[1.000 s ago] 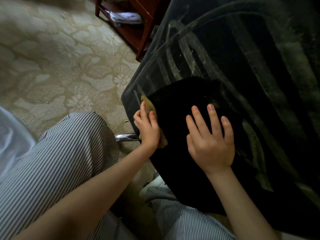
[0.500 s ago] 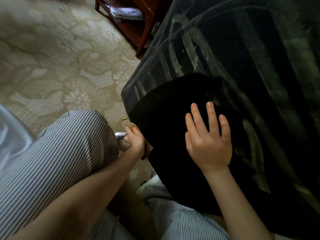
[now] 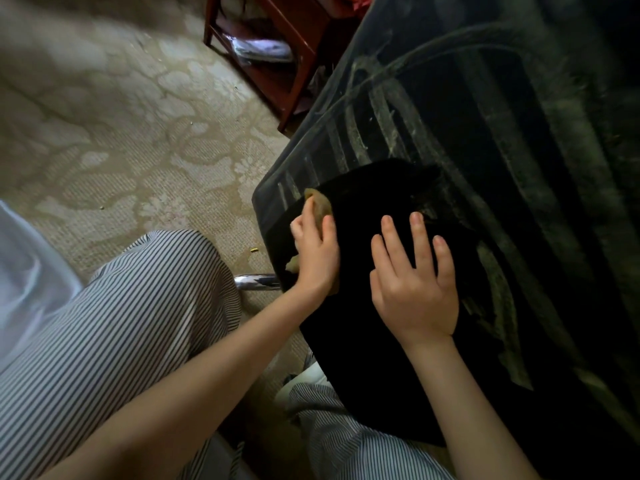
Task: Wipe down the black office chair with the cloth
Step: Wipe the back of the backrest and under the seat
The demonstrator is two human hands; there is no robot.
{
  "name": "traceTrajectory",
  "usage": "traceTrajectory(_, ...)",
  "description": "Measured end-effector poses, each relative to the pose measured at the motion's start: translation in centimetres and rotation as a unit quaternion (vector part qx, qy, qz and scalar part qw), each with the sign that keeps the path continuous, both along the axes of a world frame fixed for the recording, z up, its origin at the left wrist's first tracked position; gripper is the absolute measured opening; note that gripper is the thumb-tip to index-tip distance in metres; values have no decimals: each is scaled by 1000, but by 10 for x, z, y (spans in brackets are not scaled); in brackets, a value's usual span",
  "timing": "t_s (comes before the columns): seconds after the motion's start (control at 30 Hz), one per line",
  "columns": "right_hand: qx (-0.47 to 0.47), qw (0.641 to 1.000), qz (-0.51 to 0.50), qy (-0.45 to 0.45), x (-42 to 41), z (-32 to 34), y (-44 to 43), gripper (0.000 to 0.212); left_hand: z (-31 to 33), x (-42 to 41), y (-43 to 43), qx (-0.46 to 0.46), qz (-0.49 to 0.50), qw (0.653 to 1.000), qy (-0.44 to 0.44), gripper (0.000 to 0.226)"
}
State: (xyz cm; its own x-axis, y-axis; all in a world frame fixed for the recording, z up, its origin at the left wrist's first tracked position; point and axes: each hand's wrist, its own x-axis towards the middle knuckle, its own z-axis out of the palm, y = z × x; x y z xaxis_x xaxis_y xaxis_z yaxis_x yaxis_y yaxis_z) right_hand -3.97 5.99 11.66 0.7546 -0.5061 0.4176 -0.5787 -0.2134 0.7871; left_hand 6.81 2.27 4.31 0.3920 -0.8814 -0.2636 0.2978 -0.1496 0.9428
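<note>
black office chair (image 3: 485, 133), padded, dust-grey with wiped streaks, fills the right of the frame; clean black patch at centre. yellow-brown cloth (image 3: 317, 202), crumpled, sits at the chair's left edge, centre frame, under the left hand (image 3: 315, 252), which grips and presses it. right hand (image 3: 415, 282) lies flat on the clean patch, fingers spread, holding nothing. beige patterned carpet (image 3: 121, 133), upper left; striped trousers (image 3: 121, 323), lower left.

The chair (image 3: 381, 341) is black at lower centre, streaked grey-green with dust toward the upper right. The cloth (image 3: 320, 204) is yellowish brown. The trousers (image 3: 131, 323) carry fine navy-and-white stripes. The carpet (image 3: 121, 133) is beige with a pale floral pattern. The shelf (image 3: 298, 26), top centre, is reddish brown.
</note>
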Motion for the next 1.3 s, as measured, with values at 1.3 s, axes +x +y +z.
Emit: traceTrajectory(1.3,75,991,58,-99,35,16,-19,38,5,11,-2,-174,9,972,-160,51)
